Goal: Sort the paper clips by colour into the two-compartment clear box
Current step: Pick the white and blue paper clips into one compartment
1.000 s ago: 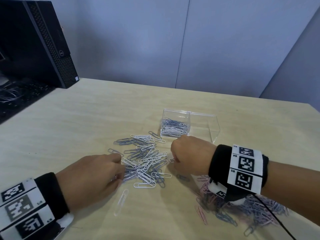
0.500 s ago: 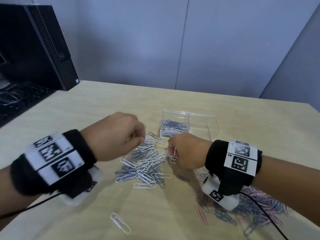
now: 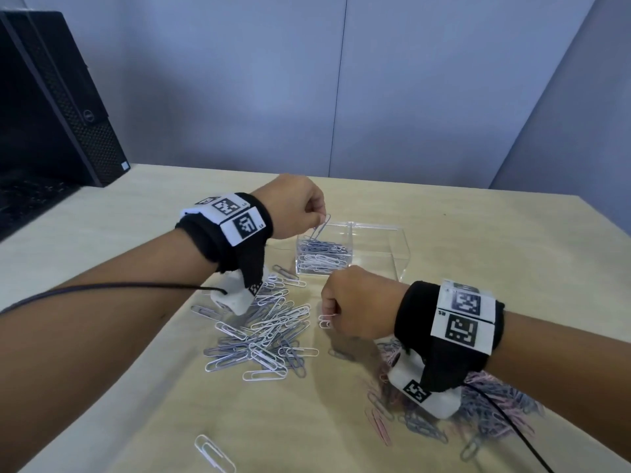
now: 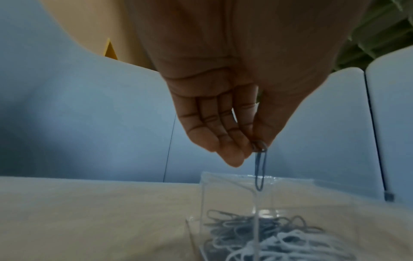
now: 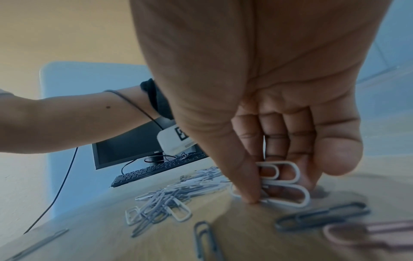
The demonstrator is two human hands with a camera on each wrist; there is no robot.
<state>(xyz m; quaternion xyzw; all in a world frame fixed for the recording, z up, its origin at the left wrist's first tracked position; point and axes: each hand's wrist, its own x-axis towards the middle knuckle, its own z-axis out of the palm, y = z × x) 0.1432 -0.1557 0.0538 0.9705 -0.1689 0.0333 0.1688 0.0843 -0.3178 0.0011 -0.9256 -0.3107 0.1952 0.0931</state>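
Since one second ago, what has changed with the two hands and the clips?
The left hand rose from the loose pile to the clear box and now pinches a grey paper clip over its left compartment. The right hand lifted slightly and still pinches white paper clips near the table. Box, pile and mixed heap stayed in place.

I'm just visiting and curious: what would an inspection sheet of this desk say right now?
Surface: pale wooden table, strewn with clips.
Job's things: clear box, left compartment holds grey and white clips, right one looks empty; grey-white pile; pink-grey pile.
Clutter: stray white clip near the front edge.
Hands: left hand pinches a grey clip over the box; right hand pinches white clips at the table.
Cables: black cord from each wrist.
Surroundings: computer tower, keyboard, blue walls.
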